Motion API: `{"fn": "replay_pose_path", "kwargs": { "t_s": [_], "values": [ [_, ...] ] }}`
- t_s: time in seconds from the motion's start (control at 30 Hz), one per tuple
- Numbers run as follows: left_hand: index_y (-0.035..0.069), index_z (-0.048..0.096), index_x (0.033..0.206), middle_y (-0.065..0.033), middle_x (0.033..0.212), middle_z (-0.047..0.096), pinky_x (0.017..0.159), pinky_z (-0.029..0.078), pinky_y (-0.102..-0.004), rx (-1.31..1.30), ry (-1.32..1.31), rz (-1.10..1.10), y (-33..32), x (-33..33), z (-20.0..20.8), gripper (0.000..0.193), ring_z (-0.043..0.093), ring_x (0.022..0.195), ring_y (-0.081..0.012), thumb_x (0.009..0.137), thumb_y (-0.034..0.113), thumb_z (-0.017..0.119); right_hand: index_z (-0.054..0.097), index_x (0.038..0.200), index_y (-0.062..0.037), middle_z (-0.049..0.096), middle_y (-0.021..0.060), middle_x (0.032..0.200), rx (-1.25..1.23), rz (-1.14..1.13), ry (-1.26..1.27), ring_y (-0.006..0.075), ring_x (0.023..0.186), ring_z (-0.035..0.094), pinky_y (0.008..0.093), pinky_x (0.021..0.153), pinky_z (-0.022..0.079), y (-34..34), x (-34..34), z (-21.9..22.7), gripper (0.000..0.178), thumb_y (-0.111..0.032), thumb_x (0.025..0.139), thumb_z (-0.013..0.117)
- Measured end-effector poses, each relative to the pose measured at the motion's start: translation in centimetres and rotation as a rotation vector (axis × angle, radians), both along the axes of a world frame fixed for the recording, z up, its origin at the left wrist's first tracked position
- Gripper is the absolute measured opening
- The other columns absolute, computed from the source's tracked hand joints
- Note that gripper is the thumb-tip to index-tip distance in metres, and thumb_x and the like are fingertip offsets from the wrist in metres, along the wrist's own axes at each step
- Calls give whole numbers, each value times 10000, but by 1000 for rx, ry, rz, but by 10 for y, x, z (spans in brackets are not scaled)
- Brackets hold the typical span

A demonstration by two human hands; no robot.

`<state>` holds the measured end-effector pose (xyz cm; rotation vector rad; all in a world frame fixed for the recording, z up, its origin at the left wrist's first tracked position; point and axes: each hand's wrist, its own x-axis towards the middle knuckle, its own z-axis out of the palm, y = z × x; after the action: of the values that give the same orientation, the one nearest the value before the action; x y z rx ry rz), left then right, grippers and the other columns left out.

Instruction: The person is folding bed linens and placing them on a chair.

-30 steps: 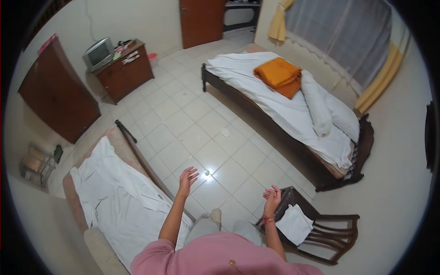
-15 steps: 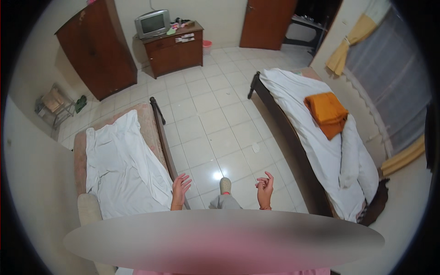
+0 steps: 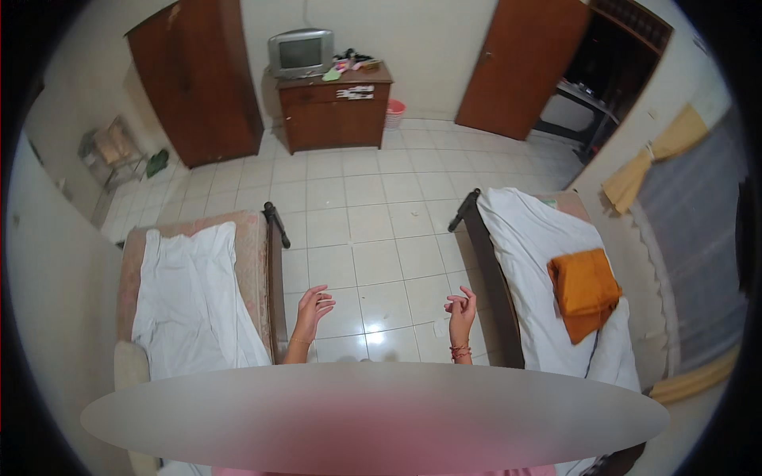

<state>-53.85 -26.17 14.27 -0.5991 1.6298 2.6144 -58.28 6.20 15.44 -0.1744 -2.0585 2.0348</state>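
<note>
My left hand (image 3: 312, 312) is raised over the tiled floor (image 3: 381, 254), fingers apart and holding nothing. It is nearest to the dark side rail of the left bed, where a rumpled white sheet (image 3: 190, 293) lies over a pinkish mattress (image 3: 252, 254). Opposite it, my right hand (image 3: 460, 311) hangs in the air with loosely bent, parted fingers, also without anything in it. Red bracelets circle that wrist. Close by on the right stands another bed with a white sheet (image 3: 516, 262), and a folded orange cloth (image 3: 586, 285) rests on it.
Against the far wall are a brown wardrobe (image 3: 194, 79) and a wooden cabinet (image 3: 333, 119) carrying a silver television (image 3: 302, 54). A pink basket (image 3: 394, 113) sits beside the cabinet. An open brown door (image 3: 516, 67) adjoins a dark doorway. A blurred oval covers the lower part of the view.
The view has tilted up and turned, so the far furniture and doorway show more fully. My foot has dropped out of sight. Both hands remain raised with nothing in them.
</note>
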Motion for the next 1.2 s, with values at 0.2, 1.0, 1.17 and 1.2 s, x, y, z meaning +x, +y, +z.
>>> {"fn": "replay_pose_path", "kwargs": {
  "t_s": [0.2, 1.0, 1.17, 1.2],
  "values": [
    [42, 483, 1053, -80, 875, 525, 740, 448, -276, 23, -53, 137, 5, -53, -18, 266, 550, 799, -169, 854, 182, 375, 372, 1122, -19, 555, 68, 798, -63, 198, -55, 107, 625, 515, 221, 591, 451, -41, -82, -16, 284, -44, 840, 396],
    [45, 503, 1046, 52, 604, 367, 388, 230, -155, -141, 154, 268, -127, -427, 1, 249, 273, 447, -5, 818, 70, 405, 343, 1188, -68, 554, 73, 883, -125, 694, -164, 120, 723, 532, 253, 660, 458, -187, -523, -15, 420, -75, 786, 464],
    [70, 511, 1042, 33, 630, 415, 383, 244, -166, -80, 26, 393, -169, -476, -16, 243, 293, 442, -20, 823, 86, 405, 349, 1178, -59, 554, 81, 875, -60, 903, -195, 122, 719, 528, 243, 657, 455, -257, -616, -46, 426, -11, 763, 431],
    [79, 514, 1039, 24, 649, 436, 382, 249, -168, -87, 3, 434, -180, -490, -14, 241, 307, 441, -25, 825, 91, 403, 349, 1176, -59, 558, 77, 882, -58, 980, -185, 117, 725, 530, 242, 663, 458, -276, -637, -48, 408, -32, 780, 442]
  ]
}}
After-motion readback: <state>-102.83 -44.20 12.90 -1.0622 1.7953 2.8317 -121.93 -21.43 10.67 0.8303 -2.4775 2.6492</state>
